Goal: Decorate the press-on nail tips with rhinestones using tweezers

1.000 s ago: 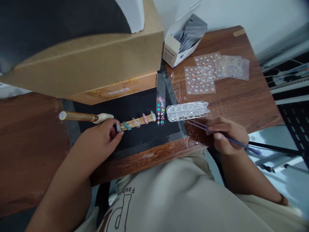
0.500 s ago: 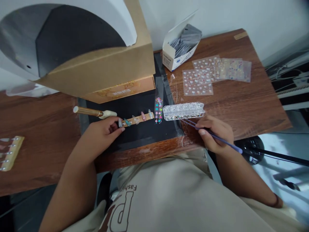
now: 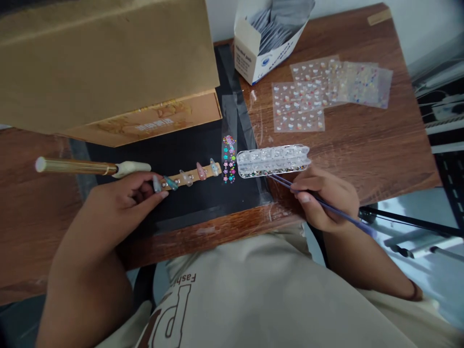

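Observation:
My left hand (image 3: 139,195) pinches the left end of a light wooden nail display strip (image 3: 210,171), which carries several decorated false nails. Between my right thumb and fingers is a pair of purple tweezers (image 3: 333,209); my right hand (image 3: 324,195) keeps their tips at the lower edge of a clear case (image 3: 271,162) with small compartments of rhinestones. A narrow transparent sheet of colourful flower stickers (image 3: 229,162) lies between the strip and the case. Beside my left hand rests a gold-handled brush or pen (image 3: 78,166) with a whitish end.
A cardboard box (image 3: 145,121) stands behind the black mat (image 3: 192,208). To its right is an open white box of alcohol pads (image 3: 246,60). Several clear sticker sheets (image 3: 299,108) overlap on the wooden table (image 3: 377,150).
My view has tilted down and come closer, so things look larger and the white lamp-like object is out of sight. Both hands keep their holds; the tweezers stay by the case.

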`<state>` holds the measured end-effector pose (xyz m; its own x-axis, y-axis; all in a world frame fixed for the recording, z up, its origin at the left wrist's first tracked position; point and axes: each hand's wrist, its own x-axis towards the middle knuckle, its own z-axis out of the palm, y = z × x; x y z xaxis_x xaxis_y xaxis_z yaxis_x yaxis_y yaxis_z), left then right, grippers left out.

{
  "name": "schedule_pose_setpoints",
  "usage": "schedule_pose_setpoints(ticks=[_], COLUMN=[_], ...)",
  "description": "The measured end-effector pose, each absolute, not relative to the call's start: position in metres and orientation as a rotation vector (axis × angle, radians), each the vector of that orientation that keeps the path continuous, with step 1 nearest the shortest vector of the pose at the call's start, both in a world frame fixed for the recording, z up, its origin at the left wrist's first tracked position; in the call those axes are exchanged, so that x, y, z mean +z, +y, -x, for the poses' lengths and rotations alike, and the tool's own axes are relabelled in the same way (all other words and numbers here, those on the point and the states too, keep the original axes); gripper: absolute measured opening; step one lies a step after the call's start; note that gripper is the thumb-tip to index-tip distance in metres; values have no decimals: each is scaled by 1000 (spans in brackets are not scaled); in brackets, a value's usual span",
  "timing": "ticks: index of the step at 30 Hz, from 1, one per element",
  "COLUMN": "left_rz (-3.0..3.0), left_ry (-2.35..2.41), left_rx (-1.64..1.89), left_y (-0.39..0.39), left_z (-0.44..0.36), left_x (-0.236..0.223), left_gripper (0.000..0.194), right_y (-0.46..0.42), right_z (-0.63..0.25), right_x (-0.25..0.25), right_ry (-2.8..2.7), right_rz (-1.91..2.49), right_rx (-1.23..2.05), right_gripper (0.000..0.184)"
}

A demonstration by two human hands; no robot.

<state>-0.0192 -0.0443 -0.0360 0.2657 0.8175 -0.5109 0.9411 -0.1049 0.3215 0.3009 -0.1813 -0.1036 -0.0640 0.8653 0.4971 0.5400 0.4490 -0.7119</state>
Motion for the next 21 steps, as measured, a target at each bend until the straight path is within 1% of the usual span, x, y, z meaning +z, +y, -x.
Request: schedule_pose_setpoints(ticks=[4, 15, 21], left_rz=[-1929, -1972, -2145], left_ry=[1602, 1562, 1438], left_rx=[-271, -237, -34], left_y=[-46, -48, -44], left_z=[16, 23, 35], left_x=[-33, -38, -51], left_gripper=[27, 29, 27], right_y=[-181, -173, -170], right_z=[-299, -295, -290], right_x=[-105, -96, -93], right_ry=[-1754, -1806, -1794], right_rz=[1143, 1253, 1298], right_rx=[433, 374, 398], right_gripper=[21, 16, 10])
